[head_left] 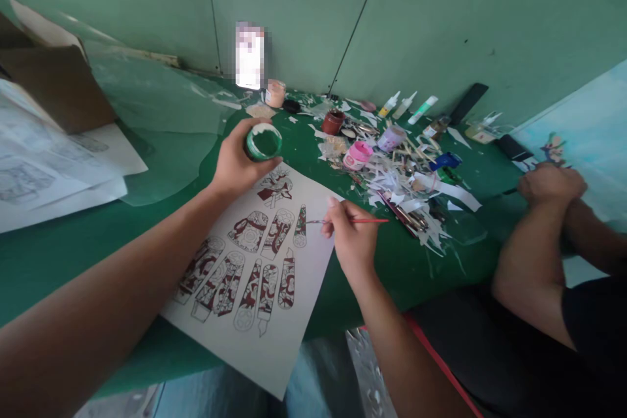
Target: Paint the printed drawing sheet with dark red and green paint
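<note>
My left hand (pixel 239 162) is wrapped round an open jar of green paint (pixel 265 144), tilted so its inside shows, over the top edge of a paper sheet (pixel 298 313). Printed on that sheet are several outlined ornamental shapes, many partly coloured dark red. In my right hand (pixel 350 232) a thin red-handled paintbrush (pixel 368 221) is pinched between the fingers. Its tip points left, at a narrow tapered shape (pixel 300 225) on the sheet that carries some green and dark red.
Paint jars in pink (pixel 358 155), lilac (pixel 391 138) and dark red (pixel 333 121) stand among paper scraps (pixel 406 183). A phone (pixel 249 55) leans on the wall. At left are a cardboard box (pixel 63 85) and printed sheets (pixel 53 170). Another person's hands (pixel 551 183) are at right.
</note>
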A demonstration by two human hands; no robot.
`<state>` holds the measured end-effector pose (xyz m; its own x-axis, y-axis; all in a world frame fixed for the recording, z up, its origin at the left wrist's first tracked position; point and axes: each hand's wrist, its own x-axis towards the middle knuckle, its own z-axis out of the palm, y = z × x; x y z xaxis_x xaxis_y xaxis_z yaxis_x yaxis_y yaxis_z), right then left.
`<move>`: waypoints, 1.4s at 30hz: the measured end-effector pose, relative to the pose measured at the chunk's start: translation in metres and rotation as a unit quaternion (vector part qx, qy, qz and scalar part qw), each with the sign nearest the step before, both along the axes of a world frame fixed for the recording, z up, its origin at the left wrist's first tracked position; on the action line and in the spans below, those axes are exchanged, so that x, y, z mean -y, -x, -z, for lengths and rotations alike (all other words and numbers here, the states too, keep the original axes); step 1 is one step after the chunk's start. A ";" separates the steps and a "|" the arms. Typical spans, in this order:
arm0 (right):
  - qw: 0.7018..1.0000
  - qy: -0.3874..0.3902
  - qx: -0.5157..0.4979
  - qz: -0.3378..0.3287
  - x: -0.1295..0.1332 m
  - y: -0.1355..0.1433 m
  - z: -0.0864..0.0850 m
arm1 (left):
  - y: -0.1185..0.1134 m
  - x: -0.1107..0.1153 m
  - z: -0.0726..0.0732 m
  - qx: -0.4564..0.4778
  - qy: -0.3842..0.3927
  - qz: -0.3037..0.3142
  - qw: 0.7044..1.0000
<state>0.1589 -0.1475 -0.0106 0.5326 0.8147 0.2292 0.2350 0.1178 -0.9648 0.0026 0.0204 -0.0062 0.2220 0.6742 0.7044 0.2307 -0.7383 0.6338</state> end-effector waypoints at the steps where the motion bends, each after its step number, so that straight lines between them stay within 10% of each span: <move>1: 1.000 -0.025 -0.012 0.010 -0.002 -0.001 -0.005 | 0.000 0.002 0.000 -0.011 -0.010 0.012 1.000; 8: 0.995 -0.096 0.023 -0.020 -0.037 0.014 -0.044 | 0.002 0.011 -0.003 -0.090 -0.060 0.076 0.991; 31: 0.995 -0.061 0.062 -0.053 -0.059 0.017 -0.033 | 0.006 0.018 -0.006 -0.112 -0.068 0.092 0.987; 42: 0.994 -0.054 -0.075 -0.053 -0.060 0.015 -0.031 | 0.011 0.020 -0.005 -0.141 -0.070 0.086 0.984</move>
<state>0.1437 -0.0871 0.0202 0.4805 0.8429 0.2422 0.0693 0.2388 -0.9686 -0.0089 0.0001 -0.0010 0.5239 0.5096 0.6825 0.2461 -0.8577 0.4514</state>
